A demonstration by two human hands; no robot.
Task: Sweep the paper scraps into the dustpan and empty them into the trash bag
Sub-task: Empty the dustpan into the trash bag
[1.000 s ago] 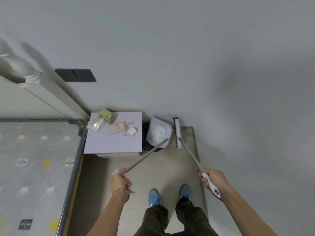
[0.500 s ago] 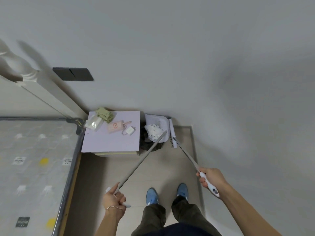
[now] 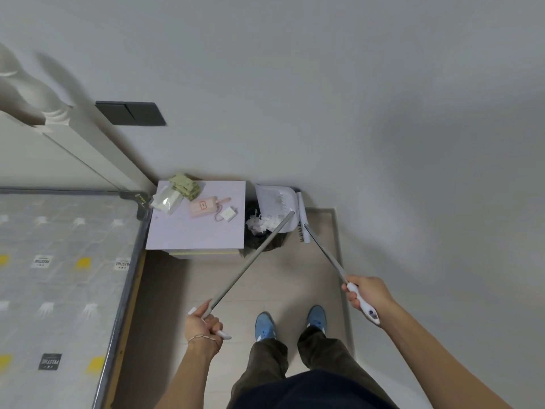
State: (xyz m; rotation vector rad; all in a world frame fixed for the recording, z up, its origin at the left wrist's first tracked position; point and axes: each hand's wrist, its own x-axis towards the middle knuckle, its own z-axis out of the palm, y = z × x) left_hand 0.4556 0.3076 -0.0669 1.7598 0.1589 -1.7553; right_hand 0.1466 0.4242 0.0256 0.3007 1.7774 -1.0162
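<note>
My left hand grips the end of a long grey handle that runs up to a white dustpan. The dustpan is tipped over a black trash bag beside the wall. White paper scraps spill from the pan's lower edge into the bag's mouth. My right hand holds the white grip of the broom handle. The broom head stands just right of the dustpan, against the wall corner.
A lilac bedside table with a green pack, a clear pouch, a pink case and a white charger stands left of the bag. A patterned mattress fills the left. My blue shoes stand on the beige floor.
The dustpan has risen and tipped more steeply over the bag, and the scraps have slid from the pan's middle down to its lower edge. My left hand dropped lower. The broom shifted slightly toward the wall.
</note>
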